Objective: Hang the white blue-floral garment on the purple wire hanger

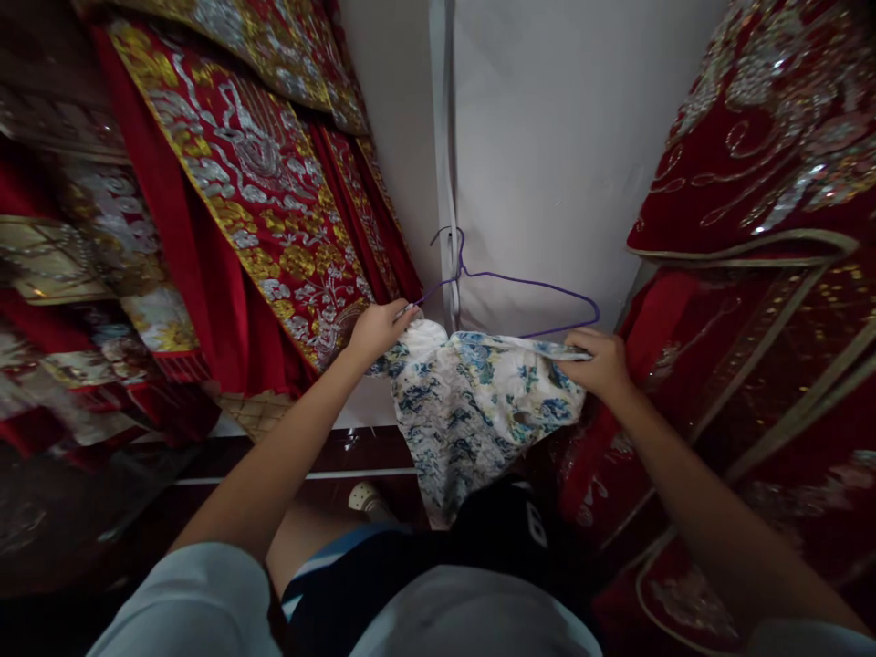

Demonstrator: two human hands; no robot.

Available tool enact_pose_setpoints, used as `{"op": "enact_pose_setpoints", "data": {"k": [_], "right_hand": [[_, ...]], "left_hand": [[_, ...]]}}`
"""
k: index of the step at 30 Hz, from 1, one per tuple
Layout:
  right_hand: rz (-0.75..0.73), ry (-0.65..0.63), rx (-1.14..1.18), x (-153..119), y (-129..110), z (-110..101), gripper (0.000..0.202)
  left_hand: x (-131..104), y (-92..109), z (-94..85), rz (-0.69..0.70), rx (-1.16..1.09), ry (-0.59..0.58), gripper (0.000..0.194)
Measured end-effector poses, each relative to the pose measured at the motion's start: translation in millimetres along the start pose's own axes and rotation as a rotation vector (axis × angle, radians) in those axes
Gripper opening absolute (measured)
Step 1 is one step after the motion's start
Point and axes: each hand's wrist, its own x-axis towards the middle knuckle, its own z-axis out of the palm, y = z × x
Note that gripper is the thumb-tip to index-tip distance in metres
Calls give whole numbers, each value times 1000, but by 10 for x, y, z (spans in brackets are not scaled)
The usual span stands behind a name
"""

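A white garment [465, 401] with a blue floral print hangs in front of me, its lower part falling toward my legs. My left hand [379, 330] is closed at its left shoulder, where the left arm of a purple hanger [530, 280] also meets my fingers. My right hand [600, 363] pinches the fabric edge at the right shoulder, just below the hanger's right end. That right end is bare, outside the cloth. The hanger's hook sits beside a pale vertical strip on the wall; I cannot tell whether it hangs from anything.
Red cloths [266, 182] with gold and silver embroidery hang at the left. More red, sequinned fabric [766, 164] hangs close by my right arm. A pale wall [547, 137] stands ahead. Below, a light-coloured clog [368, 500] shows on the dark floor.
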Motion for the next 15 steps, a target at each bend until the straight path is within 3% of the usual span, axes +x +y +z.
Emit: {"op": "enact_pose_setpoints", "data": {"k": [3, 5, 7, 12, 15], "right_hand": [[-50, 73, 36, -79, -32, 0, 9], [37, 133, 46, -35, -21, 34, 35], [157, 136, 37, 77, 6, 82, 48], [296, -69, 138, 371, 70, 30, 23], [402, -208, 378, 461, 76, -147, 27]], "left_hand": [[3, -21, -57, 15, 25, -2, 41], [6, -22, -95, 37, 20, -7, 43], [12, -14, -125, 53, 15, -14, 44], [12, -94, -197, 23, 78, 9, 45], [-62, -276, -204, 16, -60, 20, 45]]}}
